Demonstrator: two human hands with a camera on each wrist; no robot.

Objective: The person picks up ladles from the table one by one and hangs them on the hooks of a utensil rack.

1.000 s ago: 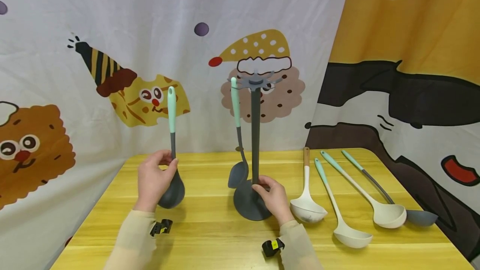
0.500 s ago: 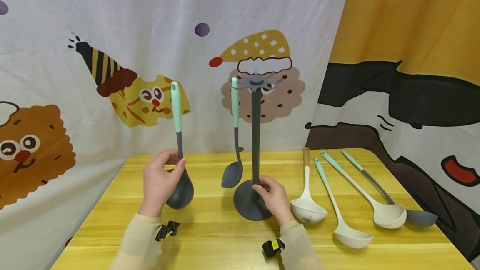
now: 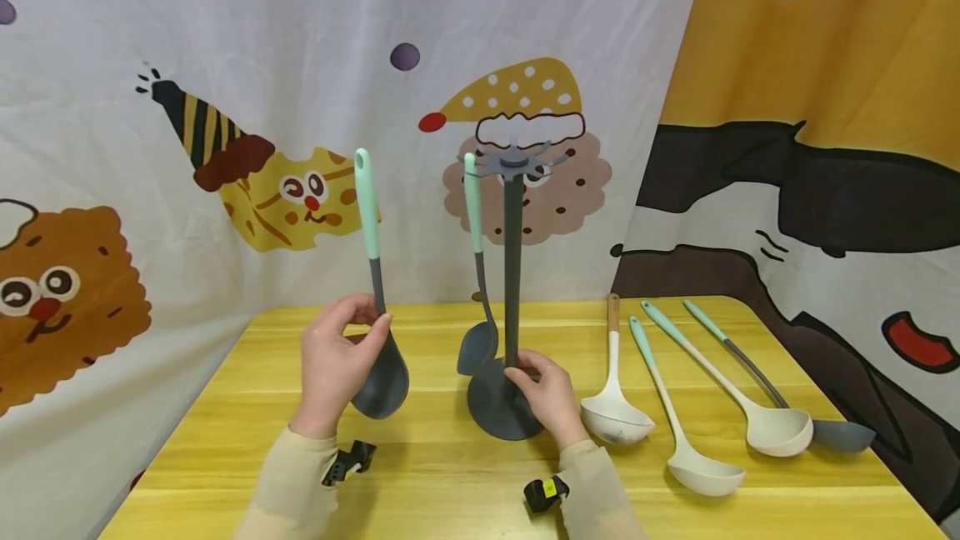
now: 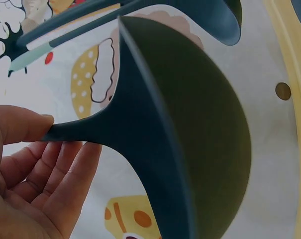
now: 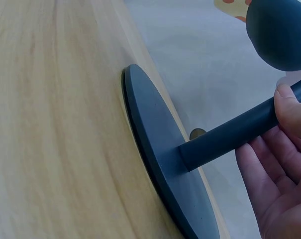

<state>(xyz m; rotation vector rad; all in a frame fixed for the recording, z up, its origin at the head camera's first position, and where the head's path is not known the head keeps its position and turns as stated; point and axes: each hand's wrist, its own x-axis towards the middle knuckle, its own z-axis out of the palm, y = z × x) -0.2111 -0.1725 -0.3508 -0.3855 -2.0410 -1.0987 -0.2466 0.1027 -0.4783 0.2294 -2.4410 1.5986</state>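
My left hand (image 3: pixel 341 365) pinches the grey neck of a ladle (image 3: pixel 381 377) between thumb and fingers. The ladle stays upright, its mint handle on top and its grey bowl low over the table. Large in the left wrist view, that bowl (image 4: pixel 190 129) fills the middle. With my right hand (image 3: pixel 551 397) I grip the lower pole of a dark grey utensil stand (image 3: pixel 512 273), just above its round base. From a hook on the stand's left side hangs another grey ladle (image 3: pixel 477 348) with a mint handle. The right wrist view shows the base (image 5: pixel 165 154) resting on the wood.
Right of the stand lie a white ladle with a brown handle (image 3: pixel 615 419), two white ladles with mint handles, the nearer ladle (image 3: pixel 705 473) and the farther ladle (image 3: pixel 780 432), and a grey utensil (image 3: pixel 843 436). A patterned curtain (image 3: pixel 315 48) hangs behind the wooden table (image 3: pixel 420 490).
My left hand has moved right with the ladle, closer to the stand, and the handle now leans slightly left. The hanging ladle swung left and back. My right hand has stayed put.
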